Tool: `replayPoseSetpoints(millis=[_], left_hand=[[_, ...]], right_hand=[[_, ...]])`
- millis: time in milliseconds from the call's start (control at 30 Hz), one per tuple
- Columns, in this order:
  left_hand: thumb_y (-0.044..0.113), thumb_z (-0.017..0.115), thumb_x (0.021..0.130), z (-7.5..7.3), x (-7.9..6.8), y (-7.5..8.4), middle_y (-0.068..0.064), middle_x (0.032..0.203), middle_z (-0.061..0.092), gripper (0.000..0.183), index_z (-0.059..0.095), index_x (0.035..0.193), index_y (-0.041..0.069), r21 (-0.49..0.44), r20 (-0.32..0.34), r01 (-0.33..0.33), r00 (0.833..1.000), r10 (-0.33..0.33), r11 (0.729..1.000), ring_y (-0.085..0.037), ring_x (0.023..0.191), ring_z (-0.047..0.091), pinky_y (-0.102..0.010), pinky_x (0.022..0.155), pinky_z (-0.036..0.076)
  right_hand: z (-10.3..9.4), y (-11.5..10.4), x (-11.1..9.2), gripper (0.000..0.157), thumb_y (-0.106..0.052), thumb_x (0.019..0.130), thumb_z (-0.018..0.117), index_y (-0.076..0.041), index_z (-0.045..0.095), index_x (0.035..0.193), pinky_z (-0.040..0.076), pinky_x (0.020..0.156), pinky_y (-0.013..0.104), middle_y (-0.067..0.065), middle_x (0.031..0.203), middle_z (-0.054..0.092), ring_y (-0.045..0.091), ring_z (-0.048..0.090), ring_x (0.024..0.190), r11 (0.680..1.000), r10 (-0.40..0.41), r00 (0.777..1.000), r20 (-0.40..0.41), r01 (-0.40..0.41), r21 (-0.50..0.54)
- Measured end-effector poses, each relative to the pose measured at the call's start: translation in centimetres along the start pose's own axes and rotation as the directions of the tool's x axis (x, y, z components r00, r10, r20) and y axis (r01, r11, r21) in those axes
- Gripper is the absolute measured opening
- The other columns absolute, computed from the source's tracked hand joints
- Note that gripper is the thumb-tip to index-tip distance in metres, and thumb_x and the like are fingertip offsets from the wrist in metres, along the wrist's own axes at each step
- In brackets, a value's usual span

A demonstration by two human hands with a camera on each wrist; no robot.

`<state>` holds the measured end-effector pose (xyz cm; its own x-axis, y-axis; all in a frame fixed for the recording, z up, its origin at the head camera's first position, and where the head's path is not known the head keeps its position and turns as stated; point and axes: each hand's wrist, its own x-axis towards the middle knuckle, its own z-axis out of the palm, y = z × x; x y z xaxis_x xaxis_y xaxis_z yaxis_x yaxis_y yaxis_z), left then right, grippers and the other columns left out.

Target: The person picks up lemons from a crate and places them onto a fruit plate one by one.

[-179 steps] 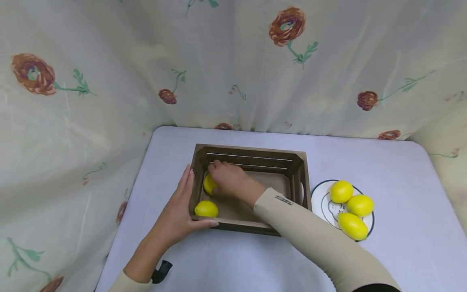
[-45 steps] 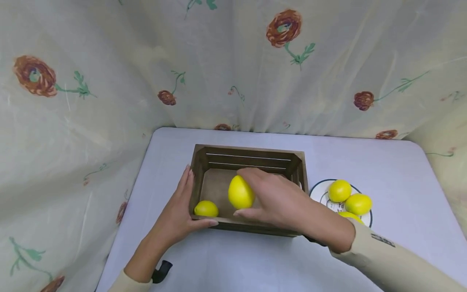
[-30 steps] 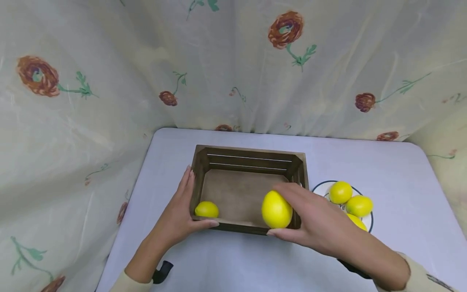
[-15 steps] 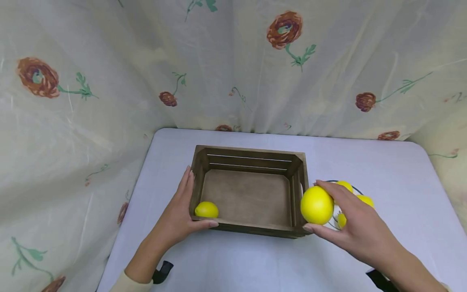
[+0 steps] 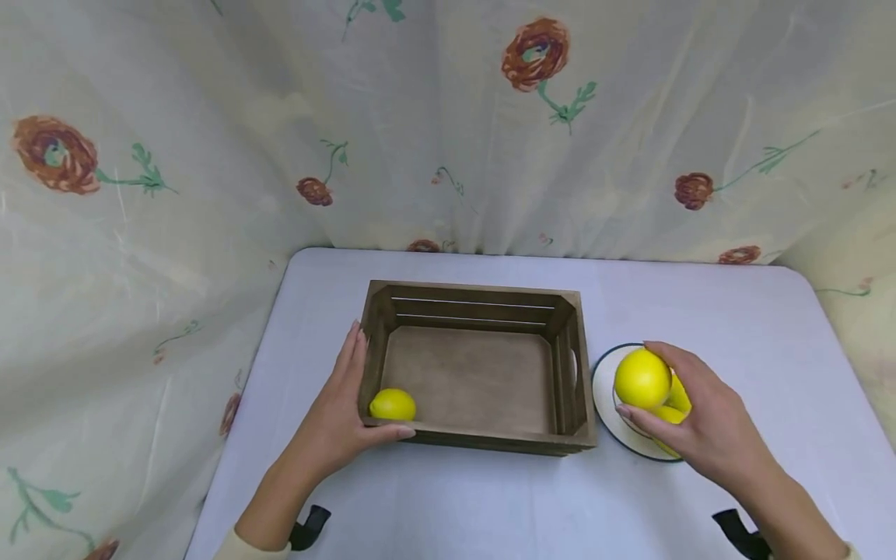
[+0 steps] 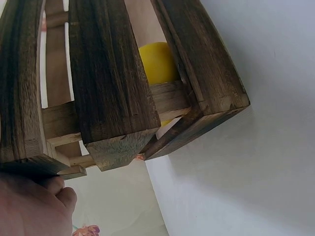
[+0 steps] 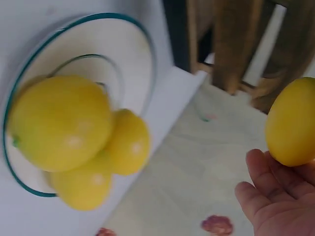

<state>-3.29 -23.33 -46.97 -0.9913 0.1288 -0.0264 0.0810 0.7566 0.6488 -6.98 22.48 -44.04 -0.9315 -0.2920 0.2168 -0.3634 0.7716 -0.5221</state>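
My right hand [image 5: 714,424] holds a lemon [image 5: 642,379] between thumb and fingertips, over the white plate [image 5: 606,393] right of the crate. In the right wrist view, the held lemon [image 7: 293,123] is at the right edge, and three other lemons [image 7: 61,123] lie together on the plate; in the head view the hand partly covers them. My left hand [image 5: 329,424] rests at the near left corner of a brown wooden crate [image 5: 472,287], straight fingers along its left side and thumb over the front rim. One lemon [image 5: 393,404] lies inside that corner.
A white cloth covers the table [image 5: 455,505]. Floral curtains [image 5: 420,117] hang behind it and at both sides. The crate's slatted wall [image 6: 113,73] fills much of the left wrist view. Each wrist carries a black strap piece [image 5: 309,527].
My right hand took a lemon from inside the crate, lifted it and carried it rightward past the crate's right wall to above the plate. My left hand stays at the crate's corner.
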Motion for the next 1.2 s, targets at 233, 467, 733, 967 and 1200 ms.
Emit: replayPoseSetpoints(millis=[233, 467, 733, 967, 1200], left_hand=[[0.063, 0.092, 0.069, -0.1, 0.0, 0.0, 0.002, 0.176, -0.010, 0.144, 0.002, 0.169, 0.013, -0.004, -0.003, 0.001, 1.000, -0.001, 1.000, -0.038, 0.157, 0.021, -0.063, 0.115, 0.036], [0.063, 0.092, 0.070, -0.1, 0.0, -0.1, 0.004, 0.175, -0.010, 0.144, 0.001, 0.169, 0.013, -0.007, -0.005, -0.010, 1.000, 0.010, 1.000, -0.038, 0.157, 0.022, -0.063, 0.116, 0.035], [0.064, 0.092, 0.069, -0.1, 0.1, -0.1, 0.005, 0.175, -0.010, 0.144, 0.001, 0.169, 0.014, -0.016, 0.003, -0.007, 1.000, 0.007, 1.000, -0.037, 0.157, 0.021, -0.063, 0.116, 0.035], [0.061, 0.094, 0.068, -0.1, 0.1, 0.1, 0.005, 0.175, -0.011, 0.145, 0.002, 0.169, 0.014, -0.024, 0.009, 0.005, 1.000, -0.005, 1.000, -0.037, 0.157, 0.022, -0.062, 0.116, 0.035], [0.062, 0.093, 0.068, 0.0, 0.0, 0.0, 0.009, 0.175, -0.013, 0.145, 0.001, 0.170, 0.015, -0.025, 0.001, 0.002, 1.000, -0.002, 1.000, -0.038, 0.157, 0.022, -0.063, 0.116, 0.036]], right_hand=[[1.9, 2.2, 0.8, 0.077, -0.036, 0.081, 0.091, 0.000, 0.054, 0.138, 0.051, 0.091, 0.068, 0.025, 0.135, 0.056, 0.045, 0.052, 0.117, 0.994, 0.027, 0.994, 0.102, -0.016, -0.104], [3.2, 3.5, 2.6, 0.073, -0.026, 0.082, 0.091, 0.004, 0.053, 0.137, 0.042, 0.109, 0.065, 0.024, 0.124, 0.063, 0.041, 0.058, 0.107, 0.981, -0.004, 0.983, 0.183, 0.040, -0.189], [4.5, 4.9, 3.5, 0.080, -0.017, 0.079, 0.093, 0.011, 0.052, 0.141, 0.030, 0.119, 0.062, 0.030, 0.140, 0.057, 0.049, 0.053, 0.129, 0.958, -0.078, 0.966, 0.245, 0.141, -0.251], [5.2, 5.4, 3.9, 0.080, -0.015, 0.081, 0.091, 0.010, 0.050, 0.145, 0.028, 0.121, 0.061, 0.031, 0.144, 0.054, 0.048, 0.050, 0.134, 0.946, -0.050, 0.953, 0.300, 0.142, -0.292], [5.4, 5.5, 4.3, 0.083, -0.017, 0.080, 0.092, 0.010, 0.050, 0.146, 0.031, 0.119, 0.062, 0.031, 0.145, 0.054, 0.048, 0.049, 0.136, 0.931, -0.055, 0.940, 0.338, 0.170, -0.322]])
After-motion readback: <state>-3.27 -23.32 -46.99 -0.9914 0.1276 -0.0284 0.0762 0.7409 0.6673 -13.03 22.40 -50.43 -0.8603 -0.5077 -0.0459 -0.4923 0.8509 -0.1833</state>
